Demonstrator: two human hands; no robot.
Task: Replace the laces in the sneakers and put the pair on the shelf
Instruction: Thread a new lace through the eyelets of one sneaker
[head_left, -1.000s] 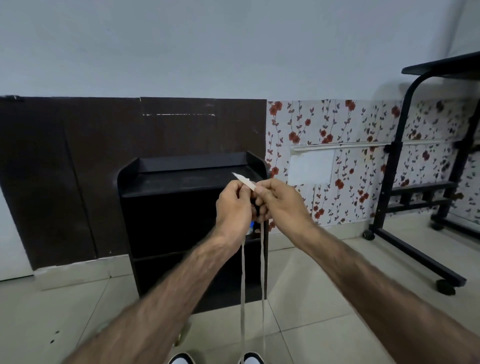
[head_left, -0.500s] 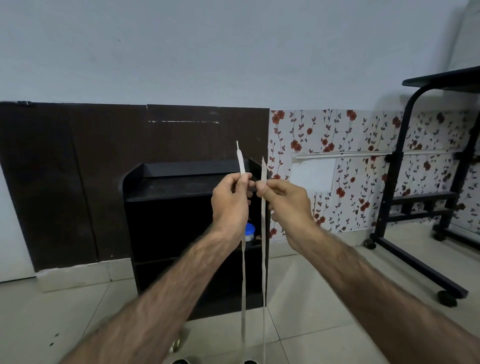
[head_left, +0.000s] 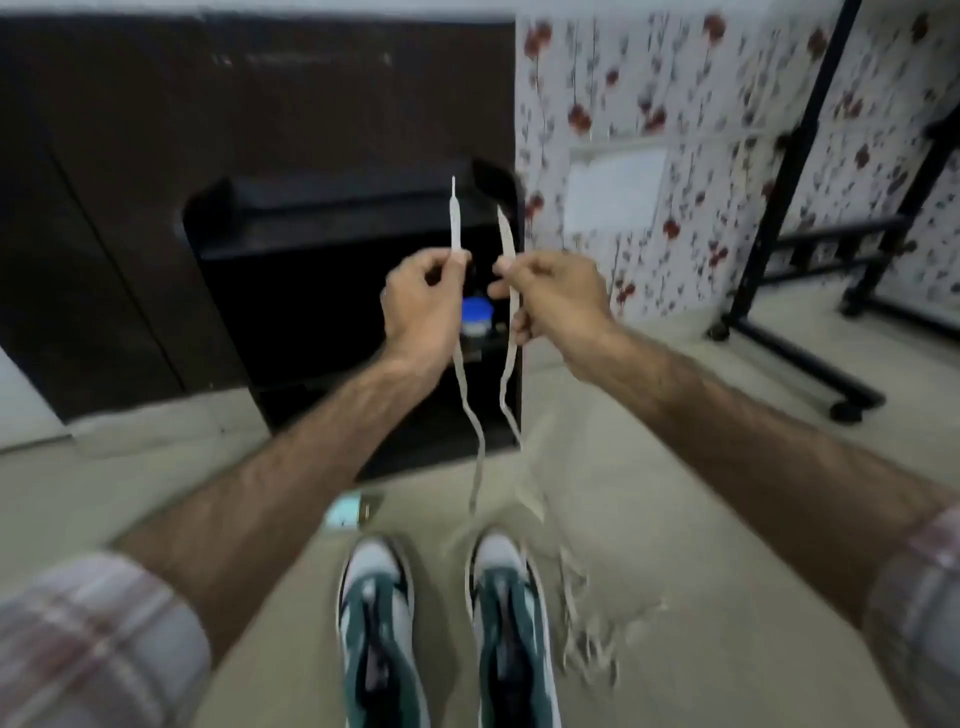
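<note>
Change since earlier frames: the view has tipped downward, bringing both sneakers into sight; the hands, pressed together a second ago, are now apart, one lace end in each.
Left hand (head_left: 423, 301): fingers curled, thumb and forefinger pinching the left lace end (head_left: 456, 221), which stands upright above the fist.
Right hand (head_left: 553, 293): fingers curled round the right lace end (head_left: 506, 236), pinched at the fingertips; its tip leans slightly left.
Lace run: both off-white strands hang slack and wavy from the hands toward the right sneaker (head_left: 511, 623); blur hides where they meet the shoe.
Sneakers: green and white pair on the floor at bottom centre, toes pointing away from the person, side by side, close but apart. The left sneaker (head_left: 376, 618) shows a dark tongue; lacing detail cannot be told.
Loose lace (head_left: 584, 618): pale tangle on the floor just right of the right sneaker, blurred.
Shelf (head_left: 311, 260): black unit against a dark brown wall panel, beyond the hands; a blue-lidded jar (head_left: 477, 314) sits inside, between the two wrists in view.
Floor item (head_left: 349, 512): small pale blue object near the shelf foot, identity unclear.
Right side: black wheeled table frame (head_left: 769, 218) before floral wallpaper.
Obstruction: forearms and plaid sleeves cover much of the lower floor.
</note>
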